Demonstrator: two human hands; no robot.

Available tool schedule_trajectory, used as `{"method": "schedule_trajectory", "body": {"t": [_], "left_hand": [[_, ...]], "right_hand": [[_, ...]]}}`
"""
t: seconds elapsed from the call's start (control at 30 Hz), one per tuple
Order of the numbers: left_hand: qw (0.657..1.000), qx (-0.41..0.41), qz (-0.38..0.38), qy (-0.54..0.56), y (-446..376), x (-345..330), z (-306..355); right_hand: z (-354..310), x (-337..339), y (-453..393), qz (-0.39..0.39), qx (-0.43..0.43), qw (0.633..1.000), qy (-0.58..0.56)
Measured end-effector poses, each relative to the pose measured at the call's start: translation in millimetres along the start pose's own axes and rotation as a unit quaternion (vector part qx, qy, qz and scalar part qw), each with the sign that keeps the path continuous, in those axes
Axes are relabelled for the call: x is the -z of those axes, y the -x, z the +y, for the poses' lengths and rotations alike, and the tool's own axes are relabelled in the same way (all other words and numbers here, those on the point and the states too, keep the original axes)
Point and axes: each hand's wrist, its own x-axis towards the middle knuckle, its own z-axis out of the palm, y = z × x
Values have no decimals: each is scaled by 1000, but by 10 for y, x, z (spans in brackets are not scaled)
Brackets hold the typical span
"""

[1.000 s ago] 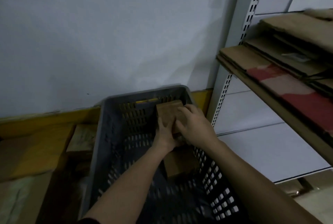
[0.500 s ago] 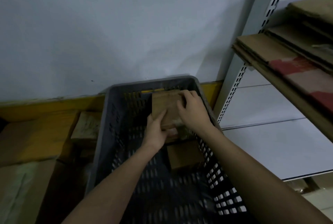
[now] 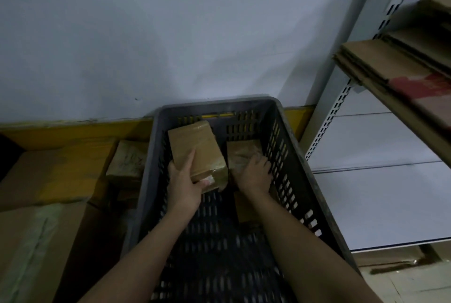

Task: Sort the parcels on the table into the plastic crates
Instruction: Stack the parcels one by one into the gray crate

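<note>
Two hands work inside the grey plastic crate: the left hand grips a taped cardboard parcel, fingers clamped on it; the right hand presses another parcel. Best set it flat, snug beside its neighbour.

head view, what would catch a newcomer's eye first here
The dark slotted plastic crate against the pale wall, with both hands reaching into it. The left hand grips a taped brown parcel at the crate's far left, while the right hand rests on a second parcel at its far right. Flattened cardboard lies stacked on the metal shelf at right.
</note>
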Motion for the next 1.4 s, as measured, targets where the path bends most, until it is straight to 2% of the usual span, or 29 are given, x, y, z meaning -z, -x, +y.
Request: {"method": "schedule_trajectory", "body": {"t": [0.07,0.17,0.23,0.4,0.57,0.73,0.87,1.03,1.17,1.4], "left_hand": [[1000,3,-6,-1,-18,9,-25],[1000,2,-12,-3,-35,-7,-18],[1000,-21,-8,-11,-40,-34,2],[997,-70,8,-20,-30,-25,62],[991,-119,23,50,-50,301,211],[981,-183,47,42,10,851,355],[975,-201,79,54,78,1276,386],[971,-190,133,66,161,1745,193],[974,-151,156,71,205,2115,-136],[983,-68,162,44,188,2996,-1034]], "right_hand": [[54,-31,-21,17,-43,997,-56],[157,-95,-47,-52,-107,982,-146],[202,-144,-65,-91,-111,973,-178],[129,-50,-54,-59,-71,979,-180],[26,232,-27,-27,-43,980,-192],[-43,593,147,24,2,953,-302],[-140,938,327,51,50,922,-381],[-412,1245,555,42,66,879,-471],[-790,1276,779,12,83,851,-518],[-1692,990,1081,-57,110,842,-525]]}}
